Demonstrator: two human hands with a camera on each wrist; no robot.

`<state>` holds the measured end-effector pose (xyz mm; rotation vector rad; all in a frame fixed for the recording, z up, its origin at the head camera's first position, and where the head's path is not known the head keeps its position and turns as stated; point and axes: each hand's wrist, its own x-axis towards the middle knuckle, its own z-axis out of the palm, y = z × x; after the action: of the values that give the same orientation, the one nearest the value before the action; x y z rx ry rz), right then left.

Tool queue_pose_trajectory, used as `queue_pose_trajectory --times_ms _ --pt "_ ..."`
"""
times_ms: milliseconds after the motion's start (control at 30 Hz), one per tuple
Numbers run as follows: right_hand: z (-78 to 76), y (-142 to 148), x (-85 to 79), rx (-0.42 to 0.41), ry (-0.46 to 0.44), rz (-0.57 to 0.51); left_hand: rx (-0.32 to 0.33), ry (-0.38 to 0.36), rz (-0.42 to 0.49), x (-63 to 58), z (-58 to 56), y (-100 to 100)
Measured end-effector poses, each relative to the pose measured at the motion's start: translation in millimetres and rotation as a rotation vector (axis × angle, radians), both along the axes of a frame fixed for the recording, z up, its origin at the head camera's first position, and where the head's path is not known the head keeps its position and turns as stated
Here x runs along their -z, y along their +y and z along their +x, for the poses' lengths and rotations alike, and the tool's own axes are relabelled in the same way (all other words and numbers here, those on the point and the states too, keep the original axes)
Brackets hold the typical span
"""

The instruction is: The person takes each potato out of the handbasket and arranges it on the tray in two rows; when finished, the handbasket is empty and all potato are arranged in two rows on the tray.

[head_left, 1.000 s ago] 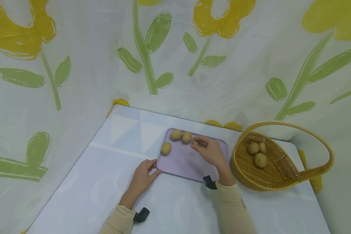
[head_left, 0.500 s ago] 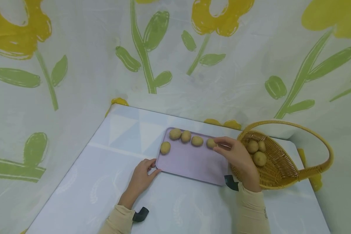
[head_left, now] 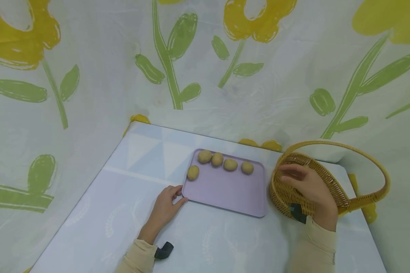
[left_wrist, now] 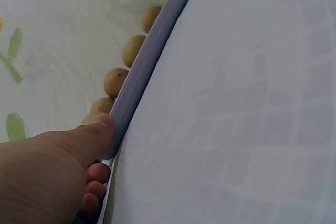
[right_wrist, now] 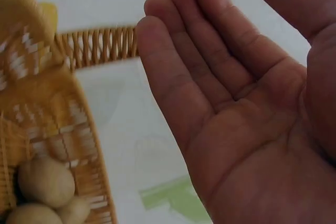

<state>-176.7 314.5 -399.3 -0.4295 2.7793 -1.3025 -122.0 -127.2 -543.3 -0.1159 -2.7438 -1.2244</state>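
My left hand point(head_left: 167, 206) pinches corner of tray point(head_left: 222, 185); tray potatoes point(head_left: 230, 164) along far edge. My right hand point(head_left: 309, 185) spread, palm bare, above basket point(head_left: 276, 195): best dip clear of handle point(head_left: 369, 199), pinch one basket potato point(right_wrist: 46, 182) lightly.

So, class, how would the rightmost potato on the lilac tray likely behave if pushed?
The rightmost potato would probably roll, given its rounded shape. It may wobble off line, since it looks slightly oval. The raised rim of the lilac tray might stop it.
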Motion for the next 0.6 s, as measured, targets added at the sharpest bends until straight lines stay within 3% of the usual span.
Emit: queue_pose_trajectory --times_ms 133,400,600 --pt "1.1 18.0 6.2 0.044 0.011 -0.007 -0.004 -0.003 -0.006 -0.9 -0.1 -1.0" --pt "-0.7 40.3 22.3 0.045 0.011 -0.101 -0.007 -0.013 -0.006 -0.9 0.0 -0.2" --pt "0.7 54.5 28.1 0.17 -0.055 -0.037 -0.004 -0.025 0.0 -1.1 0.5 1.2"
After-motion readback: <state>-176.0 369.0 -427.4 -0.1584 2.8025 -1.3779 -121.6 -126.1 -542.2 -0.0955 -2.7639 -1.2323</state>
